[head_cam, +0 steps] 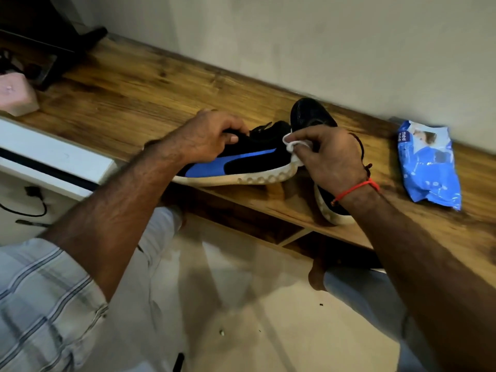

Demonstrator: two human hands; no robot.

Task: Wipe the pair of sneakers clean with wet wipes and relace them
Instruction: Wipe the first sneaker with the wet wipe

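While the left hand (212, 135) clamps down on the sneaker (241, 159) mid-frame to pin it to the tabletop (134, 95), the right hand (332, 159) pinches a wipe (291, 146) against the toe end, probably so it won't slide during scrubbing. Second sneaker (311, 116) sits just behind, and the wipes pack (429, 165) is at right, near enough to grab another.

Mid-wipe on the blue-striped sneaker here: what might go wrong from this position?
1. The sneaker overhangs the wooden shelf edge; if the left hand loosens its grip near the laces, wiping pressure could tip it off.
2. The wet wipe in the right hand is bunched small, so it may smear dirt along the white sole.
3. The right forearm crosses the second sneaker and might nudge it.
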